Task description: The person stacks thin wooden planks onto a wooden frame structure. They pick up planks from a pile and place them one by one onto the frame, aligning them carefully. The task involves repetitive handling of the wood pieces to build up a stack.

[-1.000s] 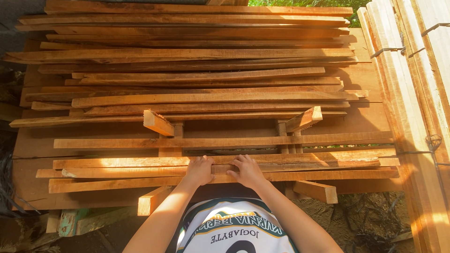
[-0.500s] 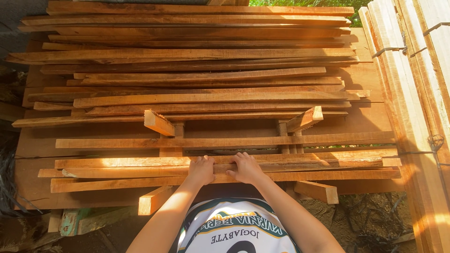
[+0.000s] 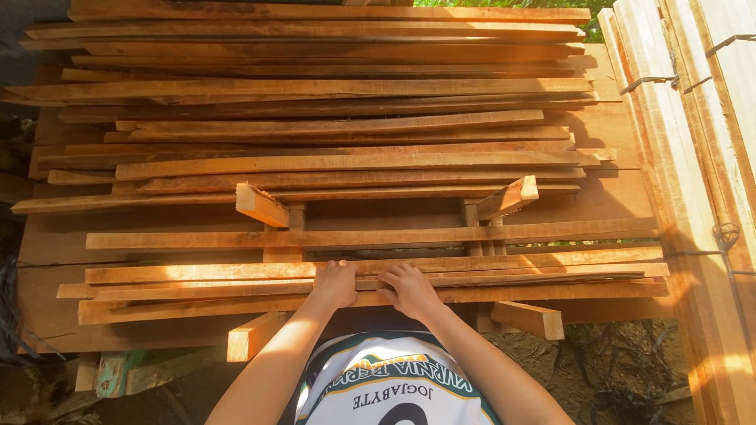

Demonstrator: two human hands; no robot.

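Observation:
A stack of long thin wooden slats (image 3: 354, 161) lies across a low wooden frame in front of me. My left hand (image 3: 335, 283) and my right hand (image 3: 409, 290) rest side by side, palms down, on the nearest slats (image 3: 197, 291) at the front of the pile. The fingers of both curl over the edge of those slats. Two short angled blocks (image 3: 261, 205) (image 3: 509, 197) stick up from the frame behind my hands.
Pale banded timber bundles (image 3: 693, 157) run along the right side. Short support blocks (image 3: 528, 319) (image 3: 252, 337) jut out under the front slats. Dirt ground and dark debris (image 3: 614, 370) lie at lower right, scrap wood (image 3: 118, 374) at lower left.
Both hands stay on the front slats with almost no movement; the view has shifted only slightly.

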